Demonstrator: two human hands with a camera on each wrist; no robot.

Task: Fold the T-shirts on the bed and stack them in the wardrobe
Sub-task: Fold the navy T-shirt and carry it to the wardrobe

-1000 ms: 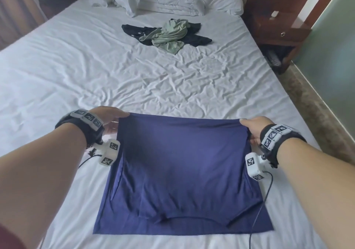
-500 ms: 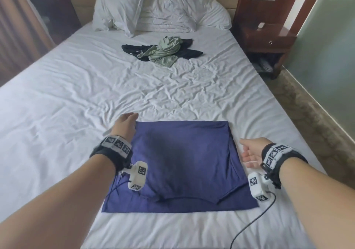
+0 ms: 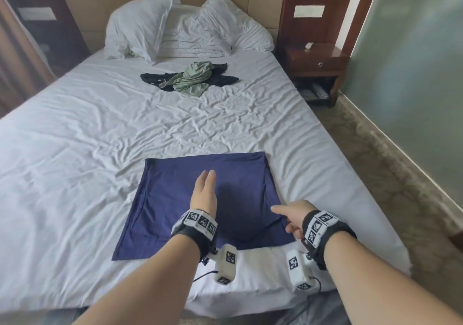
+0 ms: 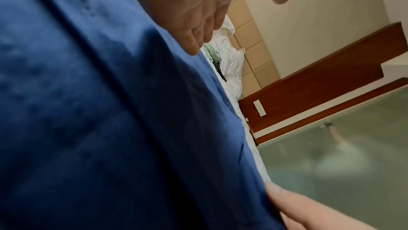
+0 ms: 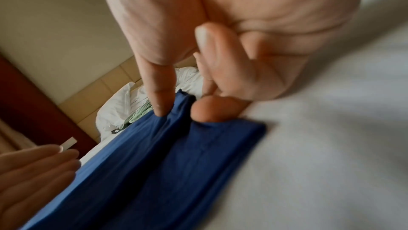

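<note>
Left hand [image 3: 204,194]: fingers straight and together, edge-on over the middle of the navy T-shirt [image 3: 175,199]; the left wrist view shows the little-finger side down at the cloth, but contact is not sure from it. Right hand [image 3: 292,215]: index finger stretched out toward the left, tip on the shirt's right side near the front; the other fingers are curled in. The right wrist view shows more: the index tip presses a small dent in the fabric and the thumb tip [image 5: 205,109] touches the cloth edge just beside it, with a ridge of fabric between them. Whether this is a true pinch I cannot tell.

The navy shirt lies folded flat on the bed [image 3: 100,136], near the foot edge, approx. in the middle of the bed's width. It's roughly a rectangle, long axis from foot edge toward headboard, slightly turned; a curved hem shows at its near end.

Farther up, near the pillows [image 3: 175,31], a crumpled green T-shirt [image 3: 193,79] lies on top of a black T-shirt [image 3: 223,78]. The head view shows both in full; the wrist views give only a sliver of green. Nightstand [image 3: 317,64] stands by the bed's right head corner.
</note>
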